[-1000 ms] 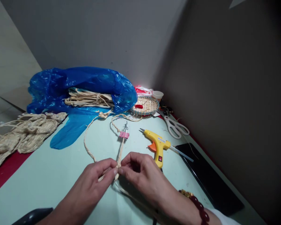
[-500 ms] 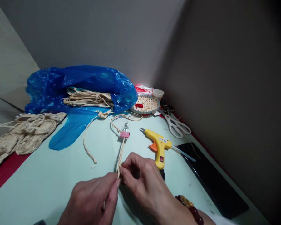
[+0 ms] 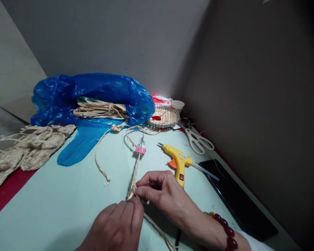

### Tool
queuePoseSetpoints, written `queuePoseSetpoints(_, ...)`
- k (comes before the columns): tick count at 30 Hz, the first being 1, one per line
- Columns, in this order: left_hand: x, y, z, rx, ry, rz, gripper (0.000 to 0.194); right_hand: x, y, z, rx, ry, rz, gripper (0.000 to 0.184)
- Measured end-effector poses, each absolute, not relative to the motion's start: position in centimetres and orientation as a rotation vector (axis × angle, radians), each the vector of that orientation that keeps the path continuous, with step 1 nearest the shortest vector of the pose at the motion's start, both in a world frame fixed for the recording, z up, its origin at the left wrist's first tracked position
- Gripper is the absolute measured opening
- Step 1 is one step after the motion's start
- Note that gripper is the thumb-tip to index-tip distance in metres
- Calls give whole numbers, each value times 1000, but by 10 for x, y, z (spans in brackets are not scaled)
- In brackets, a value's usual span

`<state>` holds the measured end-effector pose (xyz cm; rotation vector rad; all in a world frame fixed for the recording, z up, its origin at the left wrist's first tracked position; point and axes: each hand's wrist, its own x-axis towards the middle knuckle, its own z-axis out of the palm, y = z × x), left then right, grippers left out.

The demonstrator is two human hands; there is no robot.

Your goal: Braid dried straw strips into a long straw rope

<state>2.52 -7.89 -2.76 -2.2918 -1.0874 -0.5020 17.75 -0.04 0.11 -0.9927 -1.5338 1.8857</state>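
A braided raffia cord (image 3: pixel 135 170) runs toward me from a pink binder clip (image 3: pixel 140 150) that grips it on the table. Thumb and fingertips of my right hand (image 3: pixel 163 195) pinch the cord's near end from the right. Just below, my left hand (image 3: pixel 117 223) is closed with its knuckles up, around the strands at the same end; its fingertips are hidden. Loose raffia strands (image 3: pixel 159 228) trail from under the hands toward the bottom edge. Right of the cord lies a yellow glue gun (image 3: pixel 180 160) with a clear glue stick in its back.
Behind, a blue plastic bag (image 3: pixel 99 83) holds a raffia bundle (image 3: pixel 102 108). A woven basket (image 3: pixel 167 120), a paper cup (image 3: pixel 178 105) and scissors (image 3: pixel 197 141) are at the back right. A black flat panel (image 3: pixel 238 198) lies right; raffia pieces with beads (image 3: pixel 42 146) lie left.
My left hand has turned knuckles up and shifted slightly right and down. The right hand keeps its pinch on the cord. Loose strands now show at the lower right.
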Motion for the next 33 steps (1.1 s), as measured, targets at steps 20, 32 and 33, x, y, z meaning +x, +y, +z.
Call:
queuePoseSetpoints(20,16,-44,13,-2733,-2935,-1765,23,177,-7,6,-892,-1415,1864,9)
queuePoseSetpoints(32,18,-58,8,-2718,-2678,-1218,35,189,-16,11,-1108,-2275,1013,21)
queuePoseSetpoints(33,18,-59,7,-2689,-2640,-1265,33,190,-17,10,-1098,-2317,943,22)
